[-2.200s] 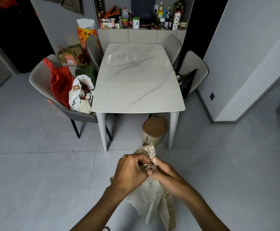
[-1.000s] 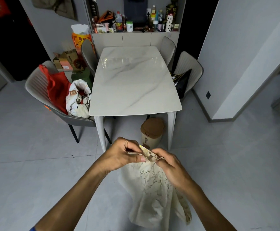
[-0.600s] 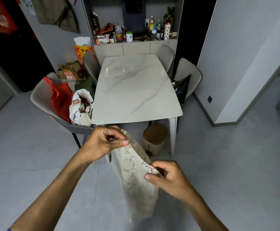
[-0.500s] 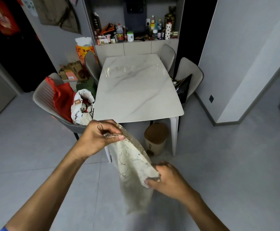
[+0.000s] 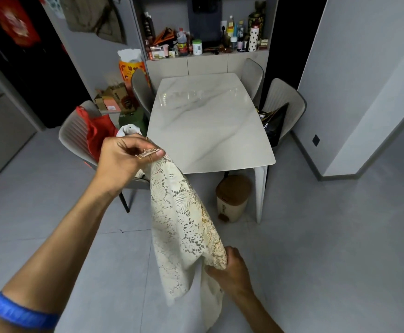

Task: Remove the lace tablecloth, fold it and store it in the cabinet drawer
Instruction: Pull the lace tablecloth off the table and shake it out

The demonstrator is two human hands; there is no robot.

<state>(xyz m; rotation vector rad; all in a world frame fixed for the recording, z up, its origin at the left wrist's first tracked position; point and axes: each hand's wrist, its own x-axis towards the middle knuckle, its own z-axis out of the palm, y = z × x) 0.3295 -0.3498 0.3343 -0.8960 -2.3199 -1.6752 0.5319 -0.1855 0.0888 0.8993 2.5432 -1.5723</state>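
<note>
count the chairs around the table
4: two on the table's left, near and far; two on its right, near and far. None seem hidden.

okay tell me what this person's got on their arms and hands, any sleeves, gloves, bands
Both forearms are bare, with no sleeves or gloves in view. The left arm wears a blue band near the elbow. The left hand and right hand show no rings or watch.

Cream openwork lace tablecloth (image 5: 184,219), glossy marble-look table (image 5: 208,131), matt grey floor tiles (image 5: 328,236), ribbed upholstered chair (image 5: 72,135)
</note>
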